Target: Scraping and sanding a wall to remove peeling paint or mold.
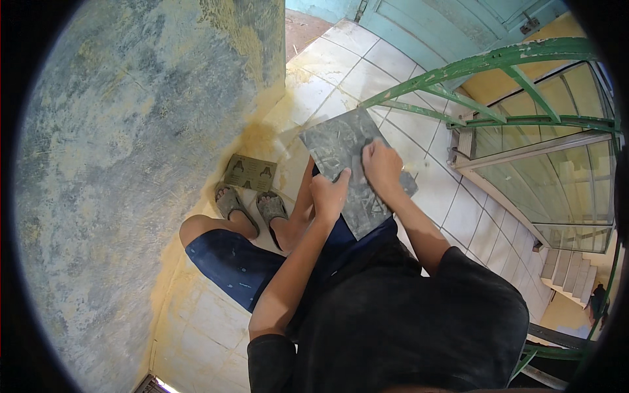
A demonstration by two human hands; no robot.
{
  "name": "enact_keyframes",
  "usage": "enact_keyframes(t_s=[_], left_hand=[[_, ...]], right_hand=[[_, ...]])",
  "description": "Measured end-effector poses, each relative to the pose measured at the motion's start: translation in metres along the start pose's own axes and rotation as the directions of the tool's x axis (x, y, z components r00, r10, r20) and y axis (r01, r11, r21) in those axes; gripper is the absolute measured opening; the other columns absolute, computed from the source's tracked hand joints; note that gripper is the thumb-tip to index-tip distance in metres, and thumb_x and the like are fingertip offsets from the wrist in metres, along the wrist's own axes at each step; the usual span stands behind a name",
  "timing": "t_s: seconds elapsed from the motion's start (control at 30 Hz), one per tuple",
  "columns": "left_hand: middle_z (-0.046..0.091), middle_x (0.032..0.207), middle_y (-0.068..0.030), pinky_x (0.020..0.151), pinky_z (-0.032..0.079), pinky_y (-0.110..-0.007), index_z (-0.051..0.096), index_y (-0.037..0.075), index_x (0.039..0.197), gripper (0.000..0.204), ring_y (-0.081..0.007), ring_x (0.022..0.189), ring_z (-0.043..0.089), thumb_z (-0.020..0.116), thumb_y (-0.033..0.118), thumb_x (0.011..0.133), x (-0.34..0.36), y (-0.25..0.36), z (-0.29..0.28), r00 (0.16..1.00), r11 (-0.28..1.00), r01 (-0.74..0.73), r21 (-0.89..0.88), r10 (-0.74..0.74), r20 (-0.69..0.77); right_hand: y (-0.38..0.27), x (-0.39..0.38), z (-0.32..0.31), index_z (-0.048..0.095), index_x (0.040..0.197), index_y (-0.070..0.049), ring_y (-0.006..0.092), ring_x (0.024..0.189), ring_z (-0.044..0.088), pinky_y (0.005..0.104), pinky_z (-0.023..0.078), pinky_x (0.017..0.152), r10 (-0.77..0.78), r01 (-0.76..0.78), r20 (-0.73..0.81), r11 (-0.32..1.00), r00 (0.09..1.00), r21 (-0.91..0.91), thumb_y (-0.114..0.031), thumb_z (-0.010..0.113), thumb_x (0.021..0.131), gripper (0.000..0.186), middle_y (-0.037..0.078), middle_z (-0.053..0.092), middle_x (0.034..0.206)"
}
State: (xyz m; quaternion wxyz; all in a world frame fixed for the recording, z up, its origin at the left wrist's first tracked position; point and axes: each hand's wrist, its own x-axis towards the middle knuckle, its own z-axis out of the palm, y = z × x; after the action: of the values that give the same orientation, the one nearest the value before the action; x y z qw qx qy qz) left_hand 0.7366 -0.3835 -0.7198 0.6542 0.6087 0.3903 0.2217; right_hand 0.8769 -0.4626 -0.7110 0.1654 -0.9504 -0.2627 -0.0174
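Steadying a dark grey sheet (337, 141) over the lap (334, 245), left hand (329, 196) gripping its left edge, right hand (382, 164) balled at the opposite edge.
The left thumb lies on top; the right fingers are curled and slightly blurred, so whether they grip anything cannot be told. Good handling probably calls for a firm left hold and even right pressure, keeping the sheet from slipping or creasing. It looks thin, matt and straight-edged, with mottled marks; a brownish patterned sheet (250, 173) lies on tiles (347, 72) beside the rough, patchy wall (151, 131).
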Motion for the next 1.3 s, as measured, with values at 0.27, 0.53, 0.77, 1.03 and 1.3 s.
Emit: enact_keyframes(t_s=[0.27,0.53,0.77,1.03,1.3], left_hand=[[0.074,0.106,-0.0175,0.086,0.053,-0.035,0.065,-0.010,0.113,0.038,-0.0237,0.096,0.072,0.079,0.015,0.088,-0.001,0.014,-0.004,0.997,0.990,0.065,-0.127,-0.061,0.043],[0.068,0.124,-0.0127,0.097,0.050,-0.032,0.056,-0.006,0.133,0.053,-0.0201,0.111,0.065,0.082,0.012,0.090,-0.007,0.034,-0.010,0.953,0.919,0.253,-0.302,-0.184,0.239],[0.067,0.125,-0.0124,0.100,0.051,-0.034,0.056,-0.004,0.133,0.056,-0.0216,0.113,0.065,0.082,0.002,0.084,0.000,0.029,-0.015,0.927,0.835,0.347,-0.428,-0.235,0.292],[0.068,0.122,-0.0114,0.098,0.052,-0.035,0.059,-0.003,0.130,0.055,-0.0216,0.108,0.067,0.084,0.003,0.082,0.005,0.016,-0.014,0.939,0.866,0.311,-0.391,-0.217,0.267],[0.067,0.125,-0.0128,0.100,0.047,-0.033,0.058,-0.008,0.131,0.052,-0.0213,0.112,0.064,0.080,0.009,0.088,0.001,0.021,-0.019,0.961,0.890,0.276,-0.363,-0.242,0.137]], right_hand=[[0.017,0.042,-0.031,0.065,0.085,-0.001,0.0461,0.072,0.069,0.0566,0.053,0.066,0.113,-0.112,-0.083,0.994,0.990,0.018,-0.040,0.059,0.101,0.043,0.025,0.069,0.073],[-0.019,0.001,-0.032,0.061,0.080,-0.001,0.0468,0.067,0.068,0.0559,0.052,0.065,0.040,-0.038,-0.026,0.997,0.999,0.070,-0.044,0.059,0.102,0.048,0.025,0.066,0.067],[-0.008,0.016,-0.051,0.067,0.088,0.002,0.0332,0.069,0.068,0.0459,0.054,0.067,-0.089,-0.011,0.378,0.967,0.921,0.254,-0.049,0.060,0.101,0.053,0.021,0.065,0.068],[0.027,0.011,-0.088,0.056,0.114,0.000,0.0101,0.073,0.066,0.0231,0.052,0.059,-0.403,-0.328,0.746,0.713,0.530,0.619,-0.003,0.078,0.090,0.033,0.003,0.066,0.084],[0.052,-0.016,-0.074,0.045,0.153,-0.007,0.0205,0.104,0.064,0.0348,0.050,0.094,-0.220,-0.201,0.518,0.745,0.826,0.637,-0.027,0.059,0.107,0.053,0.011,0.066,0.110]])
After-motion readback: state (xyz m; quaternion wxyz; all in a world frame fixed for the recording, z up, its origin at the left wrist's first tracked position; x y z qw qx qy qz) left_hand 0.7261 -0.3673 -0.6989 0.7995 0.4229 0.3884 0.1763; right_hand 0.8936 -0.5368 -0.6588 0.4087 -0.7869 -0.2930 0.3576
